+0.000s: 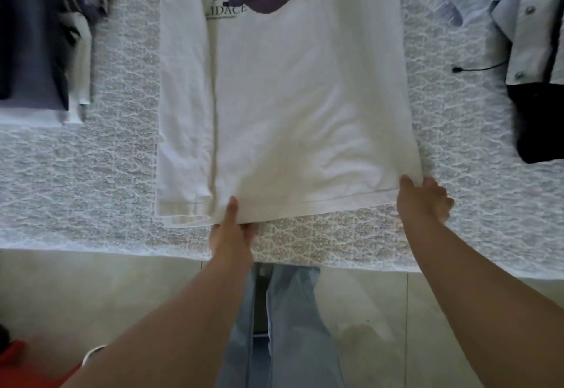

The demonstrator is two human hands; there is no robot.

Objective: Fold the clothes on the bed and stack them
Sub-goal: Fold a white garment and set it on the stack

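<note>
Soft white cotton t-shirt [290, 107] on lacy bedspread [122, 149], both hands' fingers [232, 207] pinching hem

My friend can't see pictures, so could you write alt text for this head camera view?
Two bare hands, left hand and right hand, pinch the bottom hem of a white T-shirt lying flat on a lace-covered bed, its left side already folded in. Dark clothes lie to the left, a pale shirt to the right.

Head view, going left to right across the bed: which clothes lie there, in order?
Dark folded stack → white T-shirt, its hem held by left hand and right hand → pale buttoned shirt over a black garment.
</note>
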